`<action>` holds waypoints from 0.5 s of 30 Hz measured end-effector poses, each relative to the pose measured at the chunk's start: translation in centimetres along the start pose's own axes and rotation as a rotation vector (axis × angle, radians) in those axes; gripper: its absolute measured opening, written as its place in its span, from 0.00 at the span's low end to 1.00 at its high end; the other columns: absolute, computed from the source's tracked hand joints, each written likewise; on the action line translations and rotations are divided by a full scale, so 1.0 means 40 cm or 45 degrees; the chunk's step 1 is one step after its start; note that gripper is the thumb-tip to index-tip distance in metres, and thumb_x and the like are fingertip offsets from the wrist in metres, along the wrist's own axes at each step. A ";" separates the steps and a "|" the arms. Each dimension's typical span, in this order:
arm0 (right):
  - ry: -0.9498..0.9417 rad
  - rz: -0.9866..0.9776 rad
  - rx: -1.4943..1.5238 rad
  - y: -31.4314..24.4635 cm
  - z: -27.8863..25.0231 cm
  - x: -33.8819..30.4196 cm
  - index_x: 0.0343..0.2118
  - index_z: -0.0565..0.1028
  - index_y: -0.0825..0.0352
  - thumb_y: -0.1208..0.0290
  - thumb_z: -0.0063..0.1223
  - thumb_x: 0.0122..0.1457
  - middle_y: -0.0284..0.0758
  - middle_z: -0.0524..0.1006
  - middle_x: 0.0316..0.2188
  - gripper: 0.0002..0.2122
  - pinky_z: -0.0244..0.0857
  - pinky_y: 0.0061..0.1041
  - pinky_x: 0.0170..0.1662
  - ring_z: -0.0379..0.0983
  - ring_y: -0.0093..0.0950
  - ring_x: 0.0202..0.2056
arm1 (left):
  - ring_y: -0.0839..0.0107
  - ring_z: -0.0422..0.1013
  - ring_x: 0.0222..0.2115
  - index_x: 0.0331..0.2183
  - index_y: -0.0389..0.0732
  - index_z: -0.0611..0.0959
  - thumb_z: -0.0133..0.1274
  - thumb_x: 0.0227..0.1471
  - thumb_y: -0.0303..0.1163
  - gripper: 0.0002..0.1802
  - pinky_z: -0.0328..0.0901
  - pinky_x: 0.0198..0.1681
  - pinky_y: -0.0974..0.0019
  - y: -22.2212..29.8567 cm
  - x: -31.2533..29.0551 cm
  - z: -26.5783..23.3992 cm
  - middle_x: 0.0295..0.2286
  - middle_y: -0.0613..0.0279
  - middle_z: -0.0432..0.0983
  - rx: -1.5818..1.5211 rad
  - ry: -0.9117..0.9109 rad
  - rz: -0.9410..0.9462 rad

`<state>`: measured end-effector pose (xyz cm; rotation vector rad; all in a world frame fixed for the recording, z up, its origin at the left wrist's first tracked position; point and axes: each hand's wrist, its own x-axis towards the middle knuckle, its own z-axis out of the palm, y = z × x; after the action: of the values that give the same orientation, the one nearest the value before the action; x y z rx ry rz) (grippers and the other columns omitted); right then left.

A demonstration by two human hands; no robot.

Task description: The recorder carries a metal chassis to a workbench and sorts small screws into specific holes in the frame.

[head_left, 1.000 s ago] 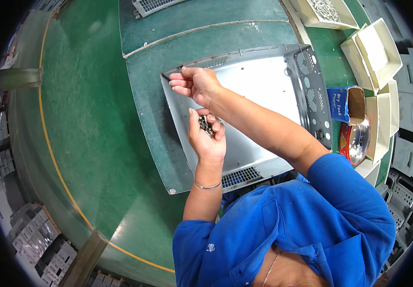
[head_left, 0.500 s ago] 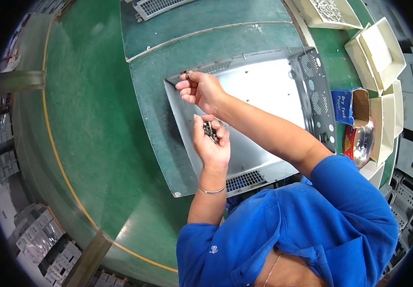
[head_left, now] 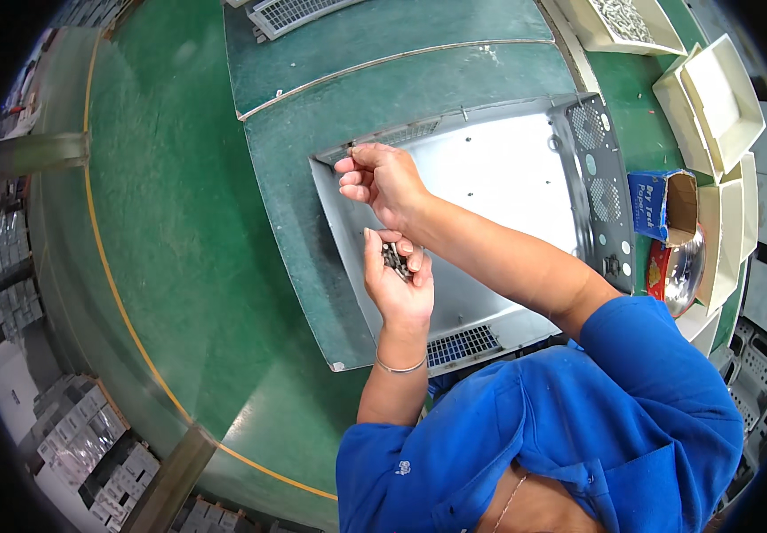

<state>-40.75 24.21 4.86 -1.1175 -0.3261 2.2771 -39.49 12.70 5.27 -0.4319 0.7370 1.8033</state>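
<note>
"Metal pieces (head_left: 395,260) lay heaped in the left hand (head_left: 404,289), small and partly dark, the palm turned up and its fingers curled in around them."

"Anything else on that side?"

"A thin bracelet (head_left: 401,369) circled the forearm (head_left: 391,400), and below the hand spread the near left part of a silvery metal casing (head_left: 490,222), open at the top."

"What about the right hand (head_left: 387,184)?"

"It was at the casing's far left corner, thumb and forefinger close together, the other fingers loosely bent. Those tips were small and dim, so I couldn't fairly tell whether that grip pinched a piece."

"What carried the casing?"

"A green tabletop (head_left: 281,186), showing bare along the left. Just beside the casing's dark, perforated right wall (head_left: 599,173) stood an open blue box (head_left: 647,204), with a shiny round container (head_left: 687,275) close by."

"Farther off?"

"Pale bins (head_left: 728,111) stood beyond the box; one at the upper right held small silvery parts (head_left: 622,19). Up top lay a slotted panel (head_left: 299,12). Out left, the green floor (head_left: 166,222) bore a curving yellow line (head_left: 120,311)."
</note>
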 end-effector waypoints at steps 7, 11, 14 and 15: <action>-0.016 -0.047 -0.061 -0.001 -0.006 -0.005 0.29 0.66 0.70 0.74 0.39 0.53 0.34 0.70 0.20 0.05 0.65 0.18 0.20 0.66 0.21 0.18 | 0.78 0.58 0.11 0.22 0.42 0.70 0.40 0.53 0.44 0.16 0.50 0.09 0.79 -0.001 0.002 -0.003 0.14 0.67 0.63 -0.017 0.031 -0.026; -0.022 -0.034 -0.067 -0.002 -0.004 -0.003 0.29 0.66 0.69 0.74 0.38 0.54 0.33 0.69 0.19 0.05 0.65 0.19 0.19 0.66 0.21 0.16 | 0.78 0.58 0.12 0.22 0.42 0.70 0.39 0.53 0.44 0.17 0.50 0.09 0.79 -0.001 0.002 0.001 0.14 0.66 0.64 -0.020 0.042 -0.022; -0.019 0.007 -0.071 -0.008 -0.003 -0.001 0.29 0.66 0.69 0.74 0.37 0.54 0.32 0.69 0.19 0.05 0.62 0.17 0.17 0.64 0.20 0.16 | 0.77 0.58 0.12 0.24 0.41 0.71 0.38 0.53 0.42 0.16 0.51 0.09 0.79 0.001 0.002 -0.002 0.15 0.65 0.64 -0.029 -0.002 0.009; -0.032 0.013 -0.094 -0.008 -0.004 -0.001 0.29 0.66 0.69 0.73 0.37 0.54 0.32 0.69 0.19 0.05 0.61 0.17 0.17 0.64 0.19 0.16 | 0.77 0.58 0.12 0.24 0.40 0.71 0.38 0.52 0.41 0.15 0.51 0.10 0.78 0.002 0.001 -0.001 0.16 0.64 0.65 -0.029 -0.026 0.029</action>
<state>-40.46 24.43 4.93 -1.1301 -0.4180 2.3064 -39.56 12.68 5.24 -0.4214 0.7106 1.8364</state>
